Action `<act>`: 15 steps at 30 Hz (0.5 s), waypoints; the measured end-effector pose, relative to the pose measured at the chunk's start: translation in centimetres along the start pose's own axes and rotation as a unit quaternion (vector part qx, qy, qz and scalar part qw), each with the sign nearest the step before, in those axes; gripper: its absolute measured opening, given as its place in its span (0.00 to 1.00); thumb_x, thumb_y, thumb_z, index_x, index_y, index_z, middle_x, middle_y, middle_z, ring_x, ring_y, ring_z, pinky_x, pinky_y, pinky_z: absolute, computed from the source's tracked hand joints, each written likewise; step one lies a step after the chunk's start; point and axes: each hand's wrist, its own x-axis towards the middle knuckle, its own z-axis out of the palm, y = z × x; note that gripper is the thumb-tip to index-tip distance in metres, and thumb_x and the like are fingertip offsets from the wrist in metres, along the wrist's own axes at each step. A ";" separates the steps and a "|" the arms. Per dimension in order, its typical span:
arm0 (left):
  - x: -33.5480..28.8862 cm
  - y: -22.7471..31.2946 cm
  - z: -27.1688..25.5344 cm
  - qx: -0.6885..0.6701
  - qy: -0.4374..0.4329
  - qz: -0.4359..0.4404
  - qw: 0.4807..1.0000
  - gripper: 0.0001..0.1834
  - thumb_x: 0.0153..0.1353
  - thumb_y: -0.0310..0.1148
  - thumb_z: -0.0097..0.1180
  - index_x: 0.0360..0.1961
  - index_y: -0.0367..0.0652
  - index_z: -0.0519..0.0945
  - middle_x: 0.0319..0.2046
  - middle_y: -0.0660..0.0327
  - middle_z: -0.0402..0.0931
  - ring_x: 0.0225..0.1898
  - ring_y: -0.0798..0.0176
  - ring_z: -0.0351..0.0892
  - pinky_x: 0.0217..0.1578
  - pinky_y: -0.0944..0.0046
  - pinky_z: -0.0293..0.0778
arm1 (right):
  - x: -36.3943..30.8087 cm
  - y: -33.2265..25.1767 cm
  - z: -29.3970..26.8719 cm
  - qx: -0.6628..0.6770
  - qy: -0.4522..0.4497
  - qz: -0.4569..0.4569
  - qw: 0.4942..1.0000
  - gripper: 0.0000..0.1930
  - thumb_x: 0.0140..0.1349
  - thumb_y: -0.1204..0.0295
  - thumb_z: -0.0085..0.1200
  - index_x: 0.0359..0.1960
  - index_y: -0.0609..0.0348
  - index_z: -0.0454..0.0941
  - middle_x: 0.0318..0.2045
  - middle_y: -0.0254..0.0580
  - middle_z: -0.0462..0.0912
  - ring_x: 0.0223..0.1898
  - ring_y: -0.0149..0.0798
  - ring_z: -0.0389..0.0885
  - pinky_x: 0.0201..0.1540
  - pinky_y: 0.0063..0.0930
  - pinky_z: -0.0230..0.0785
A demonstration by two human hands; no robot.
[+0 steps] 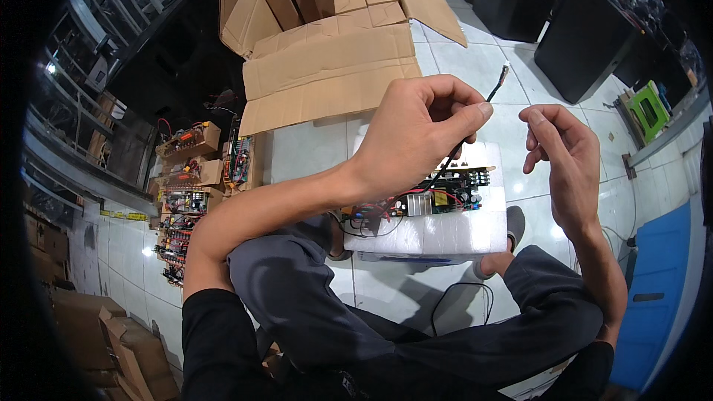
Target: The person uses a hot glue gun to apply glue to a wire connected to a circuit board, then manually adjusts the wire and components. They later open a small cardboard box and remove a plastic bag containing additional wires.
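Observation:
My left hand (420, 122) is closed, with thumb and index finger pinching a black cable (494, 91). The cable's end sticks out past the fingertips with a small pale tip, and its other part runs down toward a circuit board (445, 199). To the right of the cable end, my right hand (566, 160) is raised with fingers loosely bent and nothing visible in them. Below the hands, the board, with its metal heat sink, coils and wires, rests on a white foam block (471, 236) between my legs. My left hand and forearm hide part of the board.
A large open carton (327, 78) full of small brown boxes stands ahead. Several circuit boards (186, 212) are stacked at left. Black cabinets (583, 41) stand at far right, near a green stool (648, 110). A blue panel (661, 297) is at right; a black cable (486, 301) lies on the floor.

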 end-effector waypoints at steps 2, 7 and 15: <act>0.0 0.0 0.0 0.002 0.000 0.000 1.000 0.10 0.64 0.29 0.58 0.37 0.30 0.80 0.23 0.62 0.77 0.23 0.73 0.74 0.26 0.72 0.71 | 0.0 -0.1 0.1 0.001 0.000 0.002 1.000 0.16 0.66 0.66 0.53 0.41 0.72 0.79 0.28 0.37 0.76 0.29 0.24 0.70 0.25 0.18 0.68; 0.1 -0.2 0.0 -0.003 -0.006 0.000 1.000 0.10 0.64 0.29 0.58 0.37 0.30 0.80 0.24 0.62 0.77 0.24 0.73 0.74 0.26 0.72 0.72 | 0.0 0.1 -0.1 0.005 -0.002 0.000 1.000 0.16 0.66 0.66 0.53 0.41 0.72 0.79 0.28 0.37 0.77 0.29 0.24 0.70 0.25 0.17 0.68; 0.0 -0.1 -0.1 0.001 -0.006 -0.004 1.000 0.10 0.65 0.29 0.58 0.38 0.30 0.80 0.24 0.62 0.77 0.24 0.73 0.74 0.26 0.72 0.72 | 0.0 0.0 0.0 0.004 -0.001 0.006 1.000 0.16 0.66 0.65 0.53 0.40 0.71 0.79 0.29 0.37 0.77 0.29 0.24 0.71 0.25 0.18 0.68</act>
